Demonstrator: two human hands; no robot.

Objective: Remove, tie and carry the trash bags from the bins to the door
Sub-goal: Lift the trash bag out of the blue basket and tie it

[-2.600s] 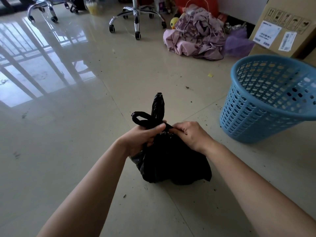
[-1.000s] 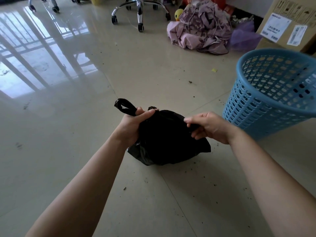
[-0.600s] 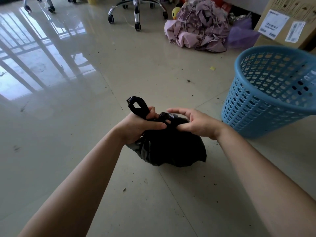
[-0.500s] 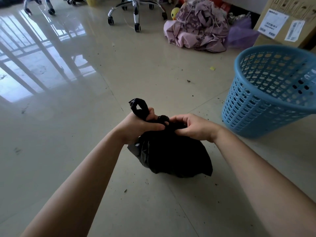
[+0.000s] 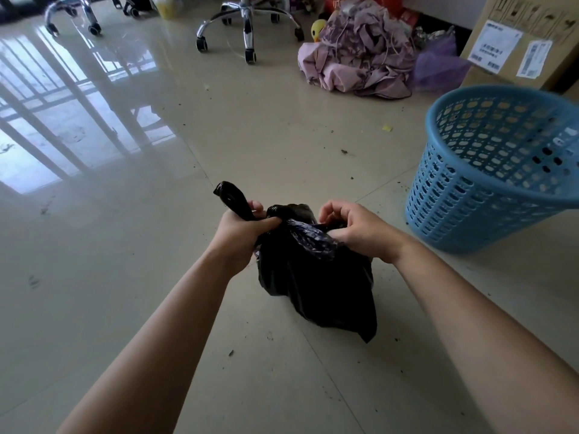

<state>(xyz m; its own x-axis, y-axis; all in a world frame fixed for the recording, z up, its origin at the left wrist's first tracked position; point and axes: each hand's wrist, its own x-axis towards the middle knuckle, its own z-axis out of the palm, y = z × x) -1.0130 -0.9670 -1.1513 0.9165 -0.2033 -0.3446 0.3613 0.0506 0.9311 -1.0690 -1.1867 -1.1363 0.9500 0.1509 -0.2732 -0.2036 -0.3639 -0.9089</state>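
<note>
A black trash bag (image 5: 319, 286) sits on the tiled floor in front of me, bulging with its contents. My left hand (image 5: 242, 233) is clenched around one twisted black handle that sticks up past my fist. My right hand (image 5: 357, 228) pinches the other twisted strip of the bag at its neck, fingers curled over it. Between the two hands the plastic is bunched into a knot-like lump. A blue perforated plastic bin (image 5: 498, 170) stands to the right, with no bag visible inside.
A heap of pink-purple fabric (image 5: 360, 54) and a cardboard box (image 5: 520, 45) lie at the back right. Two office chair bases (image 5: 247, 26) on castors stand at the back. Small bits of debris speckle the glossy floor.
Both hands have kept working the bag's handles: earlier they pulled apart sideways, then came back together at the neck. The bag now hangs longer and lower beneath my hands.
</note>
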